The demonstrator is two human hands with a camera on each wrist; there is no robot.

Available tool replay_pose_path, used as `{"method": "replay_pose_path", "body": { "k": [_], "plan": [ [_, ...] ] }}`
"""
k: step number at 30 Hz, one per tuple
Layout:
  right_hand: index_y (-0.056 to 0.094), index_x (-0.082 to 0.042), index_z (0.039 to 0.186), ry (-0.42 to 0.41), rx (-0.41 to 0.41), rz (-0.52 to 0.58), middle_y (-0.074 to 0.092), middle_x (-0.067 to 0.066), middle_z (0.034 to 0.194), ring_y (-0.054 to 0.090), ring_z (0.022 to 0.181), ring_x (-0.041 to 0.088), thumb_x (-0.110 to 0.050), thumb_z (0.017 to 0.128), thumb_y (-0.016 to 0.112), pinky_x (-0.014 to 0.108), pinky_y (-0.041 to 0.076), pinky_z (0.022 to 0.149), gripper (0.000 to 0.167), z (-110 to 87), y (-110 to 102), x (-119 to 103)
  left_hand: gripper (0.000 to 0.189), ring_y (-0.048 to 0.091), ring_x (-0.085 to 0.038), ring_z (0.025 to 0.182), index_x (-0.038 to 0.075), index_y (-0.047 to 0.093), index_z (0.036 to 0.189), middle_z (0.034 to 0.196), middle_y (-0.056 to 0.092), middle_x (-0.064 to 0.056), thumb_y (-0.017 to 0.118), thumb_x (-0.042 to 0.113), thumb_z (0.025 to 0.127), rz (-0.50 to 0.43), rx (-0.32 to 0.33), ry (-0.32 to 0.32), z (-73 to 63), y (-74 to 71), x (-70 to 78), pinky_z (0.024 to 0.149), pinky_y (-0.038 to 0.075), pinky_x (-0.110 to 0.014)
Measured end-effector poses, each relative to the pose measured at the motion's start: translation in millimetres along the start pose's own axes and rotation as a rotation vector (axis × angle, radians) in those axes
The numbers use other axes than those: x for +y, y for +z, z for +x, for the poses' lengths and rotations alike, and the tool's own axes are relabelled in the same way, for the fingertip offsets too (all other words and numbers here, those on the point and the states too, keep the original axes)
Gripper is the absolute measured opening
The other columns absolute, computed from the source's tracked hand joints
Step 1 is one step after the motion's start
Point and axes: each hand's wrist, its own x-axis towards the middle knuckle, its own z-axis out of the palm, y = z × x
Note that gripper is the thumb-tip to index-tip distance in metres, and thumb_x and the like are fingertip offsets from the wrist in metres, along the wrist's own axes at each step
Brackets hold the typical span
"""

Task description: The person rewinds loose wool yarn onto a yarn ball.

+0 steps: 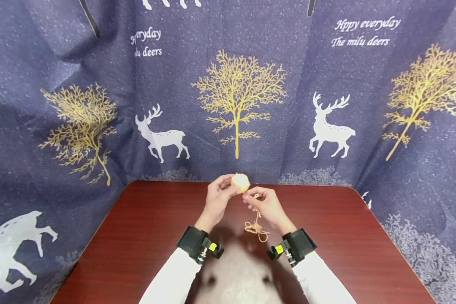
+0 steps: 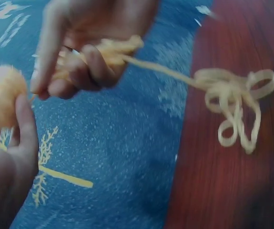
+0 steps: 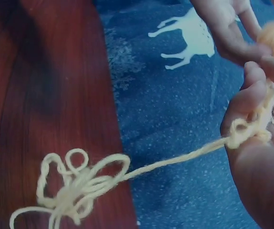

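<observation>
My left hand holds a small pale-yellow ball of yarn up over the far part of the table, thumb on its near side. Close beside it on the right, my right hand pinches yarn at its fingertips. More yarn is gathered in its curled fingers, as the left wrist view shows. From that hand a strand runs down to a tangle of loose loops, seen below the hand in the head view. In the left wrist view the ball is partly cut off at the edge.
A dark red wooden table stretches beneath both hands. Behind it hangs a blue curtain printed with deer and golden trees. Black straps with small cameras sit on both wrists, below white sleeves.
</observation>
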Motion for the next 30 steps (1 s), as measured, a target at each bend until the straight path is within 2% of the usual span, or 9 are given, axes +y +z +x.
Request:
{"method": "replay_pose_path", "body": {
  "k": [2, 4, 7, 11, 16, 20, 25, 30],
  "plan": [
    [0.074, 0.003, 0.097, -0.017, 0.009, -0.054, 0.072, 0.012, 0.078, 0.063, 0.061, 0.019, -0.007, 0.090, 0.076, 0.026, 0.055, 0.054, 0.013, -2.1, 2, -2, 0.037, 0.066, -0.015, 0.088, -0.010, 0.062, 0.121, 0.105, 0.069, -0.013, 0.070, -0.007, 0.085, 0.173, 0.054, 0.052, 1.7, 0.1, -1.2, 0.079, 0.058, -0.027],
    [0.075, 0.003, 0.096, -0.039, 0.005, -0.094, 0.070, 0.016, 0.076, 0.062, 0.060, 0.020, -0.006, 0.089, 0.077, 0.030, 0.056, 0.053, 0.012, -4.1, 3, -5, 0.037, 0.066, -0.018, 0.088, -0.005, 0.065, 0.120, 0.107, 0.069, -0.016, 0.073, -0.005, 0.084, 0.310, 0.077, 0.087, 2.1, -0.4, -2.2, 0.078, 0.058, -0.027],
    [0.076, 0.001, 0.093, -0.068, -0.020, -0.144, 0.069, 0.016, 0.073, 0.061, 0.058, 0.017, -0.005, 0.088, 0.078, 0.033, 0.057, 0.053, 0.008, -6.4, 2, -9, 0.039, 0.067, -0.026, 0.093, 0.001, 0.067, 0.121, 0.109, 0.068, -0.018, 0.074, -0.004, 0.083, 0.419, 0.062, 0.096, 1.4, -1.8, -5.3, 0.076, 0.057, -0.027],
    [0.076, -0.001, 0.092, -0.101, -0.063, -0.183, 0.069, 0.017, 0.074, 0.061, 0.058, 0.014, -0.005, 0.088, 0.077, 0.034, 0.057, 0.053, 0.006, -8.5, 1, -13, 0.037, 0.068, -0.032, 0.094, 0.001, 0.067, 0.118, 0.106, 0.070, -0.019, 0.073, -0.005, 0.082, 0.439, 0.045, 0.064, -0.3, -2.4, -10.0, 0.071, 0.057, -0.025],
    [0.075, -0.002, 0.092, -0.118, -0.100, -0.197, 0.067, 0.017, 0.073, 0.059, 0.058, 0.012, -0.006, 0.089, 0.076, 0.026, 0.053, 0.053, 0.005, -10.3, 1, -15, 0.036, 0.067, -0.025, 0.090, 0.002, 0.067, 0.114, 0.102, 0.072, -0.015, 0.077, -0.002, 0.080, 0.424, 0.046, 0.021, -0.3, -2.0, -12.5, 0.073, 0.054, -0.023],
    [0.075, -0.002, 0.093, -0.125, -0.108, -0.216, 0.065, 0.010, 0.069, 0.057, 0.056, 0.011, -0.003, 0.089, 0.075, 0.020, 0.047, 0.049, 0.004, -10.6, 1, -16, 0.036, 0.068, -0.022, 0.089, 0.005, 0.069, 0.114, 0.102, 0.073, -0.012, 0.079, 0.001, 0.080, 0.475, 0.011, 0.029, -0.8, -5.2, -11.7, 0.077, 0.055, -0.028],
    [0.074, 0.002, 0.095, -0.119, -0.106, -0.259, 0.067, 0.014, 0.069, 0.057, 0.054, 0.012, 0.001, 0.089, 0.073, 0.019, 0.043, 0.045, 0.006, -6.2, -3, -25, 0.033, 0.070, -0.022, 0.089, 0.005, 0.071, 0.112, 0.102, 0.074, -0.011, 0.077, -0.001, 0.080, 0.589, -0.097, 0.082, -2.4, -12.9, -12.3, 0.081, 0.059, -0.037],
    [0.072, 0.007, 0.098, -0.093, -0.100, -0.256, 0.065, 0.021, 0.070, 0.055, 0.055, 0.011, 0.005, 0.090, 0.070, 0.020, 0.043, 0.047, 0.008, 3.2, -12, -39, 0.036, 0.070, -0.020, 0.089, 0.004, 0.072, 0.112, 0.105, 0.074, -0.010, 0.077, -0.004, 0.078, 0.626, -0.241, 0.064, -4.6, -18.3, -13.8, 0.080, 0.057, -0.030]
  ]
}}
